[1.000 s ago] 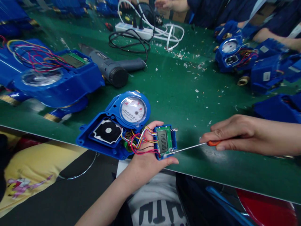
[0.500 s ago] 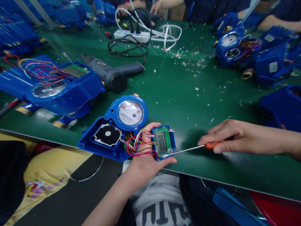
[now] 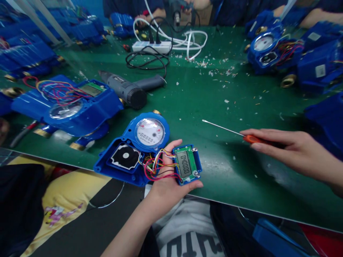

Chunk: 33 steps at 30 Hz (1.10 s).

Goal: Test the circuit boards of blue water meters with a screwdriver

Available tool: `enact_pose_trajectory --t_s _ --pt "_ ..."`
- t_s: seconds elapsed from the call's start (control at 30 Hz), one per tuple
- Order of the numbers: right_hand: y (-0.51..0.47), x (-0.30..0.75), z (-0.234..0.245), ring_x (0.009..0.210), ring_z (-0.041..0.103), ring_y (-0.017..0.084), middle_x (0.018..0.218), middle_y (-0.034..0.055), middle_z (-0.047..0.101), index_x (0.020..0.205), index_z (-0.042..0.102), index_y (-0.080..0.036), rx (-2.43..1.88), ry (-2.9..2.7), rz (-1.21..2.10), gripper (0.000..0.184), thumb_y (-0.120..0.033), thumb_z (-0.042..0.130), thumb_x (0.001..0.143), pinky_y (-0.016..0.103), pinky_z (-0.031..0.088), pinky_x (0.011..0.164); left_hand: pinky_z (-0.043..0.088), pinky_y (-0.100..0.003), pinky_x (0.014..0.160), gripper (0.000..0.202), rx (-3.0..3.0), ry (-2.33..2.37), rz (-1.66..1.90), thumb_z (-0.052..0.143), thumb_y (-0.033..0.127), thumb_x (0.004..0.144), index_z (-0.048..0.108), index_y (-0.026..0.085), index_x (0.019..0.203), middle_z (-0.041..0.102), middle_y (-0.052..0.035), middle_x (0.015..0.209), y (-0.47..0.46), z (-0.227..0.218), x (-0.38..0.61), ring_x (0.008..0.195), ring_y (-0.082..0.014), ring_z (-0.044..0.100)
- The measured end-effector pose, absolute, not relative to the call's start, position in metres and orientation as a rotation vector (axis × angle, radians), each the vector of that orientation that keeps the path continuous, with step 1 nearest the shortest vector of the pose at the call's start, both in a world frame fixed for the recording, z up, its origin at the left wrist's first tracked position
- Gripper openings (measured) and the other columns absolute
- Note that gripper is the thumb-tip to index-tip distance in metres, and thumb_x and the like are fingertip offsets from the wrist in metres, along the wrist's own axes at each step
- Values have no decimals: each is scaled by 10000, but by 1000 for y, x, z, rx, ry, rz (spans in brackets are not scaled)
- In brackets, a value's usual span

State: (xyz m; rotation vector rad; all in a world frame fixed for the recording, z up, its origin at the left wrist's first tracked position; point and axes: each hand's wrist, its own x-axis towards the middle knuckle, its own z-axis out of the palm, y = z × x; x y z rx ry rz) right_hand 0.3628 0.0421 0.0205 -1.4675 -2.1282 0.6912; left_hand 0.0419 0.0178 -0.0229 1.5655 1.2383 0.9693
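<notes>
My left hand (image 3: 168, 185) cradles a small blue display module (image 3: 187, 164) with a green circuit board and an LCD, fingers curled under it. Coloured wires (image 3: 157, 165) run from the module to an open blue water meter (image 3: 134, 150) with a round dial, lying at the table's near edge. My right hand (image 3: 291, 148) is closed on a thin screwdriver (image 3: 230, 130) with an orange handle. Its tip is lifted clear of the module and points left over the green table (image 3: 203, 96).
A grey power tool (image 3: 128, 89) lies behind the meter. More blue meters sit at the left (image 3: 66, 103) and the far right (image 3: 270, 53). A white power strip (image 3: 151, 45) with cables is at the back. Other people's hands and sleeves work along the far edge.
My right hand has drawn the screwdriver away from the module's lower right corner, up and to the right. My left hand still holds the module.
</notes>
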Motion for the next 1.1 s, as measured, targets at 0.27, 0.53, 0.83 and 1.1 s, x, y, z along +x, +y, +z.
enact_pose_trajectory --t_s 0.27,0.53,0.83,1.1 --pt "12 278 24 932 493 256 997 91 587 904 623 -156 -1229 -2270 -64 33 -152 591 912 441 388 822 387 -541 1023 921 1534 1230 961 894 367 584 343 418 1320 450 -25 1281 15 -22 43 1153 -308 506" --pt "-7 210 31 989 404 255 1038 74 538 927 623 -161 -1192 -2357 356 110 -185 520 956 422 294 869 448 -481 942 868 1523 1251 1024 827 177 610 346 355 1310 528 -39 1196 13 -21 48 1055 -262 567" --pt "-3 210 30 926 359 233 1008 60 477 878 576 -167 -1209 -2438 511 101 -66 568 876 381 266 805 454 -470 932 797 1538 1223 1022 773 177 637 344 318 1293 558 -33 1123 13 -19 50 999 -242 594" --pt "1 208 28 885 344 216 963 53 451 851 524 -161 -1205 -2424 556 139 -24 511 869 363 243 767 477 -435 907 743 1643 1225 1070 823 263 632 379 317 1225 510 -40 1180 14 -22 48 1005 -237 598"
